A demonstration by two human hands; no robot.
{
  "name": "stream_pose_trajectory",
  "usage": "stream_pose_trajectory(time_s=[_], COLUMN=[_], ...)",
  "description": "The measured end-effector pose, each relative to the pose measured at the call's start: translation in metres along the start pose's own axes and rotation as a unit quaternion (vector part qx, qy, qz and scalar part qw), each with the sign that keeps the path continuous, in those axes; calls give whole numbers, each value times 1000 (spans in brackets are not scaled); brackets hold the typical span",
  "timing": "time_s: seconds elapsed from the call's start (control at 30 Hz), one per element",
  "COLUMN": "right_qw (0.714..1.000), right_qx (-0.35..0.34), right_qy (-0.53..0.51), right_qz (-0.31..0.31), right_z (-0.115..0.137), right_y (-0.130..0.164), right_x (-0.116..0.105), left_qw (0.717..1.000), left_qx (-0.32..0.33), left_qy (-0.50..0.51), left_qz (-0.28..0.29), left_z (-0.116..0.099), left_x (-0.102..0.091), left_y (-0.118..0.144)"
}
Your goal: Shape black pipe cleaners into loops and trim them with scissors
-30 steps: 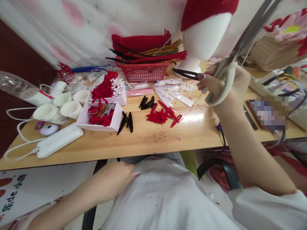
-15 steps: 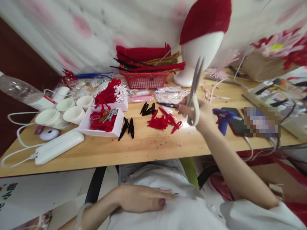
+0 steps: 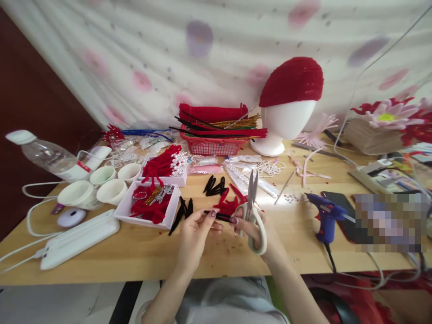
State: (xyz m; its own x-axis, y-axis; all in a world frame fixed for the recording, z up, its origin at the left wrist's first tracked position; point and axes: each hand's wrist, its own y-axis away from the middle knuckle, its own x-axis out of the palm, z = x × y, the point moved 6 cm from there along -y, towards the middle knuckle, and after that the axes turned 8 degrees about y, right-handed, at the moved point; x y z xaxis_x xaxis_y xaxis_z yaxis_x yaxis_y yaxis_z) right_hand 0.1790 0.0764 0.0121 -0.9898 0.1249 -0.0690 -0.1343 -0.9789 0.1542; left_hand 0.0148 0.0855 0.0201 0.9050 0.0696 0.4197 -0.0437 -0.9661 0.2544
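Note:
In the head view, my left hand (image 3: 193, 237) pinches one end of a short black pipe cleaner (image 3: 221, 217) between thumb and fingers. Its other end is at the fingertips of my right hand (image 3: 268, 240). That hand also carries scissors (image 3: 252, 191) with pale handles, the blades pointing up and slightly apart. Just beyond my hands lies a pile of red pipe cleaner pieces (image 3: 227, 206), partly hidden by the right hand and scissors. Folded black pieces lie in two groups, one behind the red pile (image 3: 215, 186) and one (image 3: 182, 214) left of my left hand.
White boxes (image 3: 173, 210) of red pieces and pearl stamens, paper cups (image 3: 77, 198), a power bank (image 3: 81, 238) and a bottle (image 3: 50, 155) stand left. Behind are a red basket (image 3: 216, 146) and a foam head (image 3: 286, 119). A blue glue gun (image 3: 326, 216) lies right, with phones and cables.
My left hand has come up from my lap to the table and now pinches the black pipe cleaner. My right hand, with the scissors, has lowered and drawn nearer to me. The view has shifted upward.

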Motion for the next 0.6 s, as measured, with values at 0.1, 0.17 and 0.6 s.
stream_pose_trajectory(time_s=[0.1,0.17,0.6], right_qw=[1000,1000,960], right_qx=[-1,-12,-156], right_qy=[0,1,199], right_qz=[-5,8,120], right_z=[-8,-9,48], right_y=[-5,-6,-1], right_x=[-2,-5,-37], left_qw=[1000,1000,983], left_qx=[2,6,163], left_qy=[8,17,-29], left_qz=[-12,-19,74], left_z=[-3,-7,-115], left_x=[-7,-11,19], left_y=[-10,-14,-40])
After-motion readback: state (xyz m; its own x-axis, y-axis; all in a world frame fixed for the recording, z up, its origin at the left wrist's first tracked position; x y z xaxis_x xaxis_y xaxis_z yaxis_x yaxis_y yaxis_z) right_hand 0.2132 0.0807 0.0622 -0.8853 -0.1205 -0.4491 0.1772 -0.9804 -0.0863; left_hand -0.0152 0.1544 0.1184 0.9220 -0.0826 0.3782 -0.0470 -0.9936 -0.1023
